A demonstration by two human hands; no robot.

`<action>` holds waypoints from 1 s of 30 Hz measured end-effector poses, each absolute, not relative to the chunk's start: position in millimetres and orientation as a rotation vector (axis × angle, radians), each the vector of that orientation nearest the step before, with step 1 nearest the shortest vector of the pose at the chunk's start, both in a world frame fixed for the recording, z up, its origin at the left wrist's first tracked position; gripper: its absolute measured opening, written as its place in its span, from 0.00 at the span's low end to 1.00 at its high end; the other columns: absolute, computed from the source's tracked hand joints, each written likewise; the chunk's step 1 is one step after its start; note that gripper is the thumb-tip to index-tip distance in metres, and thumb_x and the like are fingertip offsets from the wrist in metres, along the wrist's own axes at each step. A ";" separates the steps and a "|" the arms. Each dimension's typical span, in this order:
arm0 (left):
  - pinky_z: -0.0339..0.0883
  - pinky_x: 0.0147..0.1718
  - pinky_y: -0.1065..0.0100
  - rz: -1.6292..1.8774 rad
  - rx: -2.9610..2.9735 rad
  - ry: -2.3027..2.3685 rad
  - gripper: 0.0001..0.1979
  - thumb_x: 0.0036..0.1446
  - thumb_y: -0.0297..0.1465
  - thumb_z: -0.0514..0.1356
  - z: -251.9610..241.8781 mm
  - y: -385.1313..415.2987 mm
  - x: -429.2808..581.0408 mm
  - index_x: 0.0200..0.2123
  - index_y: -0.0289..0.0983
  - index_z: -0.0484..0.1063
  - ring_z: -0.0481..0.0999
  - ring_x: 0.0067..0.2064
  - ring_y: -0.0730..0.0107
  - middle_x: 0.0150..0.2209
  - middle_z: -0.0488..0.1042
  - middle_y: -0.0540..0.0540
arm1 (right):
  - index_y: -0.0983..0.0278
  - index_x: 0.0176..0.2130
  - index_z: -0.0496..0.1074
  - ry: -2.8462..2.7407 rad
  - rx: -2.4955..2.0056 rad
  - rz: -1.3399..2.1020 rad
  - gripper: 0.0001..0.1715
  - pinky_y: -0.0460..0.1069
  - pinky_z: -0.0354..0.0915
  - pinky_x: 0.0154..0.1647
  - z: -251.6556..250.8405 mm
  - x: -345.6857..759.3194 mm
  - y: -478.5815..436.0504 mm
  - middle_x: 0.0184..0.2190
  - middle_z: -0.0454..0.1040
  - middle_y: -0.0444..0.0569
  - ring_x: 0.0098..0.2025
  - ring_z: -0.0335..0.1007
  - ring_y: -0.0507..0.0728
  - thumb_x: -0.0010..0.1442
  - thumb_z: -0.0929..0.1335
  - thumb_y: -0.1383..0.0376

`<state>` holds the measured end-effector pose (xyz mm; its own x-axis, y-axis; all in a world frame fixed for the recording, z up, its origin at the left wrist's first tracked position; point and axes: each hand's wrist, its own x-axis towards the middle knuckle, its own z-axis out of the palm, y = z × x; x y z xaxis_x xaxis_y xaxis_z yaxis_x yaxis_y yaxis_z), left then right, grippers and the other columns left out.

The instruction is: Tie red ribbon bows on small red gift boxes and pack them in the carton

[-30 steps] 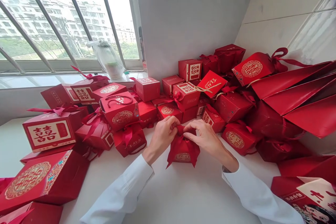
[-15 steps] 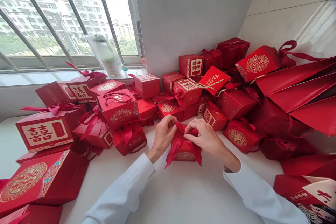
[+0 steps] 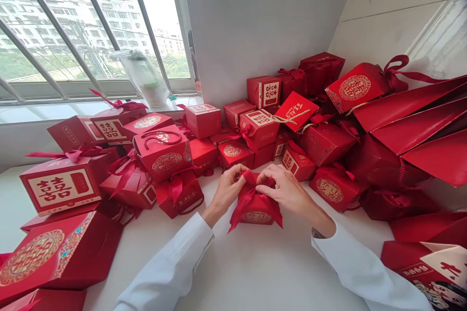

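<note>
A small red box [image 3: 257,216] with a gold round emblem stands on the white table [image 3: 255,267], in front of me. On its top sits a red ribbon [image 3: 246,202] tied in a bow, its two tails hanging over the front corners. My left hand [image 3: 230,185] pinches the bow's left loop between thumb and fingers. From the right, my right hand [image 3: 280,184] pinches the ribbon near the knot, thumb at the bow's middle. The fingers partly cover the right loop and the box's upper part.
Many red boxes with ribbons crowd the left [image 3: 62,184], the back [image 3: 203,120] and the right [image 3: 334,188]. Red bags [image 3: 419,121] lean at the far right. A plastic-wrapped cup [image 3: 151,82] stands on the sill by a barred window.
The view has shifted very slightly. Both hands stay at the bow with hardly any movement, and the right ribbon tail sits marginally further right.
</note>
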<state>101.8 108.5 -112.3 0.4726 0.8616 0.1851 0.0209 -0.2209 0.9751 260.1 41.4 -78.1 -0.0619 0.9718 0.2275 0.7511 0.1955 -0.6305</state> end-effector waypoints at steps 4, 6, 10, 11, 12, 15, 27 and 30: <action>0.60 0.28 0.74 0.940 1.509 0.755 0.14 0.55 0.41 0.58 -111.0 105.8 102.5 0.31 0.34 0.69 0.66 0.30 0.73 0.30 0.70 0.48 | 0.60 0.30 0.72 -1.847 -1.615 0.441 0.02 0.49 0.59 0.40 -78.4 255.5 39.5 0.33 0.72 0.44 0.42 0.63 0.57 0.55 0.69 0.67; 0.61 0.28 0.73 0.938 1.461 0.740 0.15 0.54 0.42 0.59 -110.0 103.9 103.1 0.32 0.34 0.69 0.67 0.30 0.73 0.30 0.70 0.48 | 0.61 0.29 0.71 -1.842 -1.614 0.434 0.03 0.49 0.59 0.40 -78.3 254.2 38.8 0.33 0.72 0.43 0.42 0.63 0.56 0.54 0.69 0.68; 0.62 0.30 0.73 0.919 1.397 0.712 0.15 0.54 0.42 0.60 -108.3 102.6 103.3 0.32 0.34 0.68 0.68 0.30 0.73 0.31 0.70 0.48 | 0.61 0.29 0.72 -1.847 -1.623 0.410 0.03 0.50 0.59 0.42 -78.2 253.5 38.5 0.32 0.72 0.44 0.42 0.63 0.57 0.54 0.70 0.68; 0.62 0.30 0.73 0.908 1.390 0.704 0.15 0.54 0.42 0.60 -107.9 103.2 102.8 0.32 0.34 0.68 0.68 0.31 0.73 0.31 0.70 0.48 | 0.61 0.30 0.72 -1.851 -1.621 0.418 0.02 0.50 0.59 0.42 -77.7 254.4 38.7 0.32 0.72 0.44 0.42 0.63 0.57 0.54 0.70 0.68; 0.62 0.30 0.73 0.897 1.386 0.697 0.15 0.54 0.42 0.60 -107.4 104.1 102.2 0.31 0.34 0.68 0.68 0.31 0.73 0.31 0.70 0.48 | 0.60 0.31 0.72 -1.856 -1.612 0.440 0.02 0.50 0.60 0.42 -76.7 256.1 39.0 0.33 0.72 0.44 0.43 0.64 0.57 0.54 0.70 0.68; 0.61 0.31 0.73 0.874 1.375 0.682 0.15 0.53 0.41 0.61 -106.2 107.8 99.8 0.32 0.33 0.69 0.69 0.31 0.73 0.31 0.71 0.48 | 0.60 0.35 0.73 -1.841 -1.564 0.567 0.06 0.50 0.61 0.41 -71.4 266.1 40.4 0.36 0.73 0.44 0.42 0.66 0.57 0.53 0.71 0.64; 0.59 0.27 0.75 0.876 1.342 0.696 0.16 0.51 0.42 0.63 -107.4 108.1 99.7 0.32 0.33 0.71 0.68 0.29 0.75 0.29 0.71 0.50 | 0.62 0.33 0.71 -1.801 -1.619 0.743 0.10 0.47 0.58 0.30 -61.3 291.6 39.8 0.25 0.72 0.41 0.28 0.66 0.52 0.56 0.67 0.58; 0.60 0.27 0.75 0.893 1.336 0.704 0.16 0.50 0.42 0.64 -105.4 106.6 100.2 0.31 0.33 0.70 0.69 0.28 0.74 0.28 0.71 0.49 | 0.63 0.30 0.71 -1.771 -1.602 0.771 0.05 0.46 0.59 0.30 -61.1 287.2 39.8 0.25 0.72 0.41 0.28 0.67 0.52 0.53 0.68 0.63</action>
<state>100.2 106.6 -105.4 0.5031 0.8619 0.0637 -0.1387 0.0078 0.9903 287.2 39.8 -61.1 -0.0707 0.9955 0.0629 0.6327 0.0935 -0.7688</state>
